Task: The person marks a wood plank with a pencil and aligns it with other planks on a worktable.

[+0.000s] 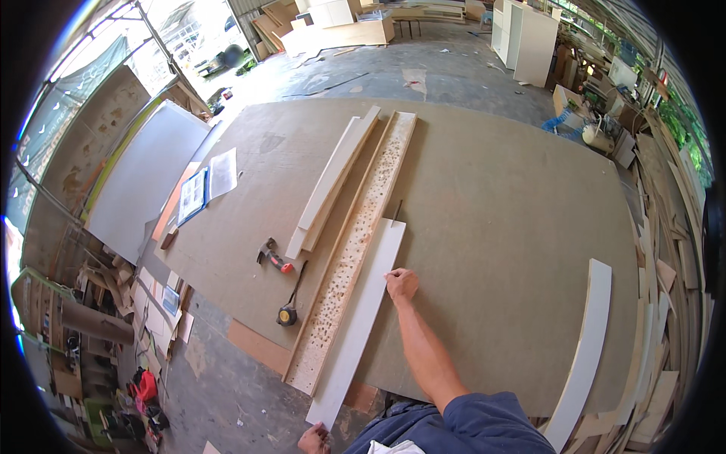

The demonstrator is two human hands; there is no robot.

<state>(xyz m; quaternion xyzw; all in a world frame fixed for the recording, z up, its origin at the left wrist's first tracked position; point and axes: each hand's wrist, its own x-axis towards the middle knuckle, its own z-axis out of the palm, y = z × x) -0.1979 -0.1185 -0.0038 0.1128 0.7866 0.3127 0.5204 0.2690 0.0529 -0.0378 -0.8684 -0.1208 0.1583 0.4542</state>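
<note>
A long white board [361,321] lies lengthwise on the large brown worktable, its near end sticking out past the table's edge. My left hand [314,439] is closed at that near end, partly cut off by the picture's lower rim. Farther up, my right hand [402,283] pinches the board's right edge. Along the board's left side runs a long shallow wooden channel [354,253], its inside speckled with brown spots. A thin dark rod [397,210] lies by the board's far end; its kind is too small to tell.
Left of the channel lie stacked white strips [336,178], a claw hammer [274,256] and a tape measure [286,315]. A blue clipboard with papers [193,195] rests on the table's left. Another white strip [588,340] is at the right, beside piled boards [659,303].
</note>
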